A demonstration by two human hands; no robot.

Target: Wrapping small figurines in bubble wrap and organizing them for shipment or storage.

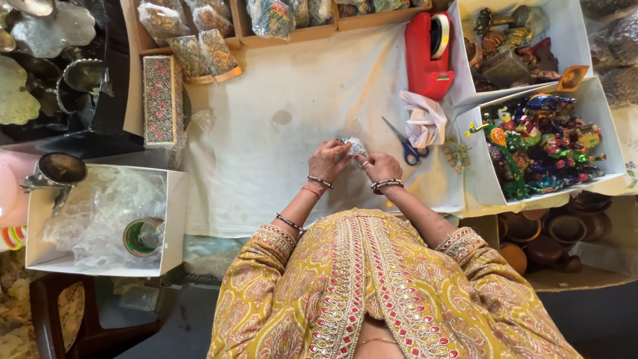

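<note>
From here I see both hands pinching a small wrapped trinket (354,146) over the white cloth (266,146) — left hand (327,161), right hand (377,166). I'd keep the wrap taut, thumbs pressing folds flat — scissors (404,144) sit just beside.

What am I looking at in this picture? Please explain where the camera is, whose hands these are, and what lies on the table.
There is only one picture, taken by a camera worn on a person's head and looking down. The left hand and right hand are that person's own. Together they hold a small object in clear wrapping over a white cloth. Nearby lie blue-handled scissors, crumpled paper and a red tape dispenser. A white box on the right holds colourful figurines; another box on the left holds plastic wrap and a tape roll.
</note>
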